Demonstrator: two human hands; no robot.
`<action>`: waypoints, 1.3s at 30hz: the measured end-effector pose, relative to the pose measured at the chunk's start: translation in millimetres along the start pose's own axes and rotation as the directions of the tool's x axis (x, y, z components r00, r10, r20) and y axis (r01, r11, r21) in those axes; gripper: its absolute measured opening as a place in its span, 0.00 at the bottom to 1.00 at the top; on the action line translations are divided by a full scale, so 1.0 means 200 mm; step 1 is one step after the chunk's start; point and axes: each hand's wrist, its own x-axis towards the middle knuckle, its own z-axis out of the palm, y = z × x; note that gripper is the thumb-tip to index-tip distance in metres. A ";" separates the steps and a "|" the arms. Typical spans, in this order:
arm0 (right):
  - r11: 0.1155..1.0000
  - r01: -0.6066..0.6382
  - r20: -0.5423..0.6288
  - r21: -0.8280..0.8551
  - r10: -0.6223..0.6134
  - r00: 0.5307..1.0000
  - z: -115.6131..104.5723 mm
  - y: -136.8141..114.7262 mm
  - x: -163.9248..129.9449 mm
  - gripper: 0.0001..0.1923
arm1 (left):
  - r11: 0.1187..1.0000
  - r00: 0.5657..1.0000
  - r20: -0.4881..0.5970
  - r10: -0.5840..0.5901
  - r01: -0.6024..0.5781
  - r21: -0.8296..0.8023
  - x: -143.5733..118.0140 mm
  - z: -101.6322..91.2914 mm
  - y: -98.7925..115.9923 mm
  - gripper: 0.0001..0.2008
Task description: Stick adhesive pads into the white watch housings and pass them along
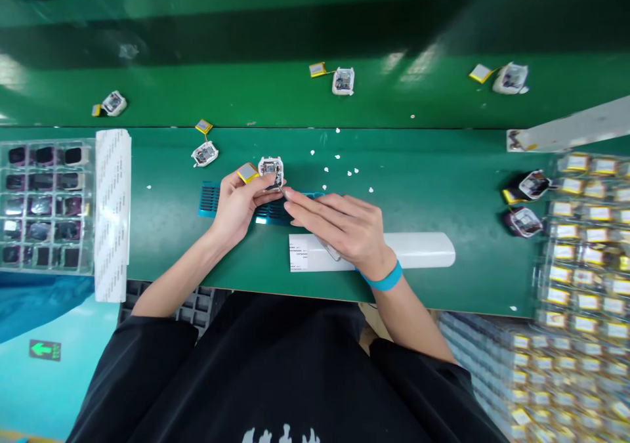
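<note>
My left hand (pixel 235 201) is closed on a small white watch case (pixel 270 167), its open side up and the circuit board showing. A yellow-edged battery (pixel 247 172) sticks out beside the case, over the fingers. My right hand (pixel 344 223), with a blue band at the wrist, pinches slim metal tweezers (pixel 281 191). Their tip meets the lower edge of the case, and most of their length is hidden by the fingers. Beneath both hands lies a blue slotted strip (pixel 210 198), partly covered. A white backing sheet (pixel 418 249) lies under my right wrist.
More open cases with batteries lie around, one case (pixel 205 154) near my left hand and another (pixel 343 81) farther back. Small white bits (pixel 326 169) dot the green bench. A clear tray of dark watch faces (pixel 42 207) stands left; trays of batteries (pixel 585 246) stand right.
</note>
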 end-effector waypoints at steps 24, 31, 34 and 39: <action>0.980 -0.059 0.033 0.189 0.053 0.998 -0.01 -0.03 -0.03 0.18 | 0.999 0.999 -0.026 -0.028 0.029 0.039 -0.02 0.01 -0.02 0.09; 0.997 0.021 0.007 0.071 -0.022 1.000 -0.02 -0.03 0.00 0.08 | 0.999 0.998 -0.049 0.033 -0.031 0.041 -0.02 0.03 -0.04 0.08; 0.998 0.029 -0.012 0.058 -0.029 1.000 -0.02 -0.03 0.01 0.07 | 0.999 0.998 -0.040 0.041 -0.040 0.024 -0.03 0.03 -0.04 0.06; 0.997 -0.014 0.030 0.070 0.012 0.999 -0.01 -0.04 -0.01 0.09 | 0.995 0.999 -0.013 0.048 -0.047 0.093 -0.02 0.01 -0.04 0.08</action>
